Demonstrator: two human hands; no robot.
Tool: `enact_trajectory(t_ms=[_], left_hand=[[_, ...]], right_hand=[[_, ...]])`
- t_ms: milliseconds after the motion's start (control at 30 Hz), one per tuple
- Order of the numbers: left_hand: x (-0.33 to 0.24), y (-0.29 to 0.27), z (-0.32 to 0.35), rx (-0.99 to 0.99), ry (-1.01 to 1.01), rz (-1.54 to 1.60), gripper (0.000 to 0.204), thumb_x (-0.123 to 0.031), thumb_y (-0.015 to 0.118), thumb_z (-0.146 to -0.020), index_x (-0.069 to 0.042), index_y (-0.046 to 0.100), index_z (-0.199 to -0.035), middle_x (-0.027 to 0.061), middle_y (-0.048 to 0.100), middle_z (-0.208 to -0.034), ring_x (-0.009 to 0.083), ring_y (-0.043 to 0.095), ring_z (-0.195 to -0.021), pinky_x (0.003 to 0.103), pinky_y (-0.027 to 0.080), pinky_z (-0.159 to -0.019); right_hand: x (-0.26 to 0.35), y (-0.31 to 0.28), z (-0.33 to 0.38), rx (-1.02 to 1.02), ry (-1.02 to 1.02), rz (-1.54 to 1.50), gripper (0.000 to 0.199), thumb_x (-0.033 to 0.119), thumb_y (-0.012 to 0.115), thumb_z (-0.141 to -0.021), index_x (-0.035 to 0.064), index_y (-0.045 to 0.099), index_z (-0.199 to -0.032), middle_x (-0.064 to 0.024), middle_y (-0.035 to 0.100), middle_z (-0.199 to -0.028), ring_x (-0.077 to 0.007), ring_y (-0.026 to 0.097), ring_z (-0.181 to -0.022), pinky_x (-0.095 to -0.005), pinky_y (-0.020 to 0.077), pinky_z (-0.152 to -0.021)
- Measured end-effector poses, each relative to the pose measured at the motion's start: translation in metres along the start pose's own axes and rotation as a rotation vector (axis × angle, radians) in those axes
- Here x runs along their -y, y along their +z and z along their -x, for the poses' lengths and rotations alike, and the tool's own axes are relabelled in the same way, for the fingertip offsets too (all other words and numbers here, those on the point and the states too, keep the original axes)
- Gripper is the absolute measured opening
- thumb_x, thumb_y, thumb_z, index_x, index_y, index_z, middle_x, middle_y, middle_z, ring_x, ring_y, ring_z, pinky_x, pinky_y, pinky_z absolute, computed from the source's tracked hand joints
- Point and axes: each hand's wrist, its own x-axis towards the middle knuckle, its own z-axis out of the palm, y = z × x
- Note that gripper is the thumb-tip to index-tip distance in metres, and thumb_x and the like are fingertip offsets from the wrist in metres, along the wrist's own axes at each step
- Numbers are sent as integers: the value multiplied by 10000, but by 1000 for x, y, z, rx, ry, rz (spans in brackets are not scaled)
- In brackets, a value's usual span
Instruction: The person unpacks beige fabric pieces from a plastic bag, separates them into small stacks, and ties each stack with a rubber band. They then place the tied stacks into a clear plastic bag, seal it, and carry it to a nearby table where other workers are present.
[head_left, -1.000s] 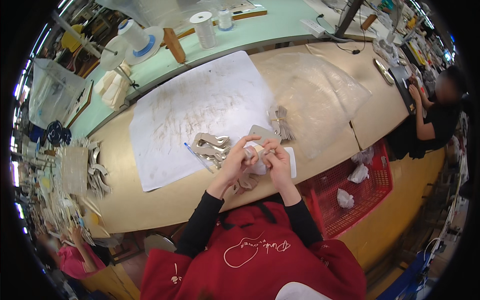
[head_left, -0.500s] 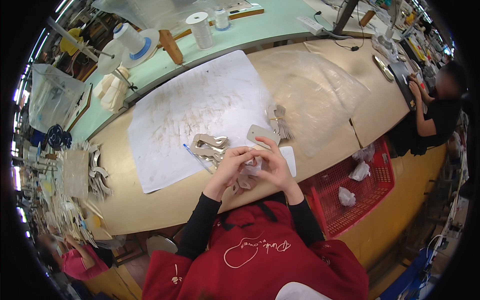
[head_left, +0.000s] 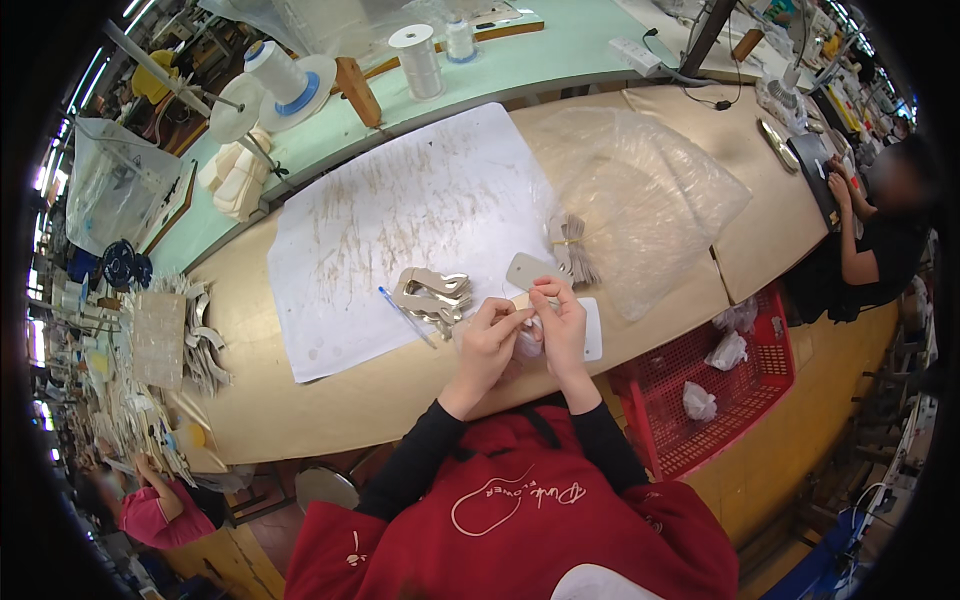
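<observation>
My left hand [head_left: 487, 345] and my right hand [head_left: 560, 328] meet just above the front edge of the wooden table [head_left: 330, 410]. Together they pinch a small pale piece [head_left: 528, 338] between the fingertips; most of it is hidden by the fingers. A stack of beige cut-out pieces [head_left: 435, 294] lies just left of my left hand, on a large white paper sheet [head_left: 400, 220]. A blue pen [head_left: 405, 317] rests beside that stack. A grey tag-shaped card [head_left: 527, 270] lies just beyond my right hand.
A crumpled clear plastic bag [head_left: 640, 190] covers the table's right part, with a bundle of pieces [head_left: 572, 245] at its edge. A red basket [head_left: 725, 385] with white scraps stands at my right. Thread spools [head_left: 418, 60] stand behind. Another person [head_left: 880, 230] works at the right.
Both hands have stayed together over the small piece, with the fingers shifting slightly on it. Nothing else on the table has moved.
</observation>
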Motion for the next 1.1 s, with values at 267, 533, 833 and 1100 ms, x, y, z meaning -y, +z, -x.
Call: enact_trajectory(t_ms=[267,533,833,1100], left_hand=[[-4,-13,-8,129,-304,36,111,-67,606,-932,24,635,-989,85,543,-1035,212,577,-987,339,463,-844],[1,-30,-11,224,-827,877,183,-196,603,-984,-32,683,-991,-15,541,-1114,98,513,-1038,259,378,-925],[16,-25,-6,66,-707,550,146,-133,655,-938,-17,740,-963,-13,643,-966,87,557,-911,253,428,-821],[0,-31,-20,37,-781,492,193,-133,675,-919,12,750,-1022,35,717,-911,87,596,-835,243,467,-784]], right_hand=[[15,-9,12,177,-781,807,238,-44,656,-767,54,586,-971,-158,405,-1299,-246,559,-904,-360,467,-816],[21,-6,23,138,-838,979,172,126,766,-751,69,626,-832,-72,558,-844,-270,560,-780,-374,410,-714],[8,-13,26,119,-904,1003,148,54,699,-805,46,587,-709,-56,514,-689,-253,520,-661,-381,360,-664],[20,-15,37,167,-980,992,147,55,699,-803,52,583,-712,-59,518,-702,-250,527,-665,-378,367,-688]])
